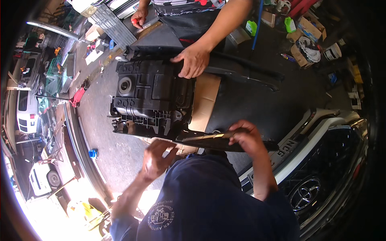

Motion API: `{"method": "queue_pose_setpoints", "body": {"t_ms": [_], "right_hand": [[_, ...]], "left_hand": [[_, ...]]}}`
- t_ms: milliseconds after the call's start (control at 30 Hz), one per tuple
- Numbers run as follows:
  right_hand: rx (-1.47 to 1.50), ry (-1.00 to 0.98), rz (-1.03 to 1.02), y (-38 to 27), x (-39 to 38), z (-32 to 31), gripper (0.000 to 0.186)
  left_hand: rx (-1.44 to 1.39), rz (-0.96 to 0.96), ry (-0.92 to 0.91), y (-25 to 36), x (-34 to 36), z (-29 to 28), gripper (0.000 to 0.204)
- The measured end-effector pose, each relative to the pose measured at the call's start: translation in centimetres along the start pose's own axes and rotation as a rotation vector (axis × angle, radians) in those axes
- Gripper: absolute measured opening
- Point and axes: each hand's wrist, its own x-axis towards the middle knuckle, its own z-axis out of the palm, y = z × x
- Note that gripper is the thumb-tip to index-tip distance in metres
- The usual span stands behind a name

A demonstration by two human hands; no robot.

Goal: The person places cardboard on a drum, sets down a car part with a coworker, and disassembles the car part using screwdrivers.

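Note:
A large black molded plastic assembly [146, 88] with a round recess and long side pieces lies over flattened cardboard [205, 100]. My right hand [249, 138] grips a thin long tool [213, 136] with a yellowish section, lying along the assembly's long lower strip [261, 146]. My left hand [159, 158] is at the lower edge of that strip, left of the tool, fingers bent and apart; whether it touches the strip is hard to tell.
A co-worker's hand [193, 60] rests on the assembly's top right; their other hand [138, 18] is higher left. A white car tailgate [337, 120] lies at right. A wire grid [112, 26], red floor jack [79, 94], cartons [305, 52] and rails surround the work area.

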Motion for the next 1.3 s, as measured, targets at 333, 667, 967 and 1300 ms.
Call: {"method": "queue_pose_setpoints", "body": {"t_ms": [333,667,967,1300], "right_hand": [[-0.827,-0.225,0.014,11.0,0.4,9.2,0.018],[-0.834,0.196,0.178,18.9,-0.4,12.8,0.019],[-0.428,0.525,0.376,34.5,8.4,9.1,0.024],[-1.21,0.525,-0.117,39.6,12.5,4.8,0.032]], "left_hand": [[-0.401,-1.138,0.328,-23.5,-21.8,7.2,0.025],[-0.171,-0.823,0.324,-40.8,-8.8,2.9,0.03],[-0.185,-0.422,0.141,-48.6,1.0,3.6,0.02],[0.041,-0.357,0.098,-49.8,2.6,3.8,0.048]]}}
